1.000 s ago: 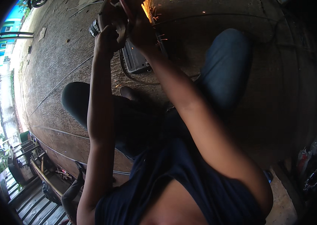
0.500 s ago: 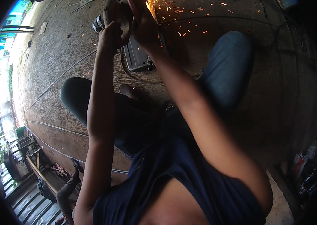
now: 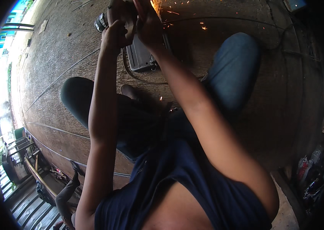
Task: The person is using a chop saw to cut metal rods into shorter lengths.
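At the top of the view stands what looks like a cut-off saw, with a round guard (image 3: 120, 13), a silver ribbed motor end (image 3: 100, 23) and a dark grey base (image 3: 141, 55). My left hand (image 3: 113, 35) is closed beside the guard's lower edge; what its fingers hold is hidden. Around a red handle (image 3: 141, 8) my right hand (image 3: 150, 32) is wrapped, its fingertips partly out of sight. Orange sparks (image 3: 156, 5) spray out just beyond the right hand. The blade and whatever it touches cannot be seen.
My bent knees flank the saw base. A dark cable (image 3: 215, 17) runs across the brown floor (image 3: 62, 42), and thin rods (image 3: 64, 73) lie to the left. Another person's leg (image 3: 65, 197) shows at lower left. Cluttered items (image 3: 309, 172) lie at far right.
The sparks on the right have thinned, and a small one now glows near my lap. Both hands keep nearly the same place and grip. The other person's leg has shifted slightly.
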Available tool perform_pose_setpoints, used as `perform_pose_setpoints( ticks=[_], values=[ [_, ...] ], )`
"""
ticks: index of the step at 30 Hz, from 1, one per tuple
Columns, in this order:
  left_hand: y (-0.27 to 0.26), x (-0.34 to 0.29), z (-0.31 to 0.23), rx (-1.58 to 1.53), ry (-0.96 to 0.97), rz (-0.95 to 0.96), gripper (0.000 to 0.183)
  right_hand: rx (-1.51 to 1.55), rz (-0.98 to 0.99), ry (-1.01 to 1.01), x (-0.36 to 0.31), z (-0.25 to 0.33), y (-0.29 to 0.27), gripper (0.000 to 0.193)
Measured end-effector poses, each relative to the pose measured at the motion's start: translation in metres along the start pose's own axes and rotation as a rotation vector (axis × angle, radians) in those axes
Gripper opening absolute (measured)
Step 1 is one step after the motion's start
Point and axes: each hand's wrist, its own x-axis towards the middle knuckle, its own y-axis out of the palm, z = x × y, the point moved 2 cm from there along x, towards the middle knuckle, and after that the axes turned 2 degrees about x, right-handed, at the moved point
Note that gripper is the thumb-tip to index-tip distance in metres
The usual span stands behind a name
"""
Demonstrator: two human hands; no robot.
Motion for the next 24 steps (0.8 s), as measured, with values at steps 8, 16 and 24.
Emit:
perform_pose_setpoints(
  ticks=[8,16,24],
  values=[
    [0.001,-0.002,0.0,0.134,0.169,0.055,0.029,0.001,0.002,0.033,-0.002,-0.005,0.003,0.044],
    [0.005,-0.008,-0.003,0.483,0.367,0.052,0.031,0.023,-0.07,-0.007,-0.002,-0.001,0.0,0.043],
    [0.002,-0.006,-0.001,-0.022,0.021,0.047,0.028,-0.007,-0.094,-0.008,-0.005,0.006,-0.005,0.044]
  ],
)
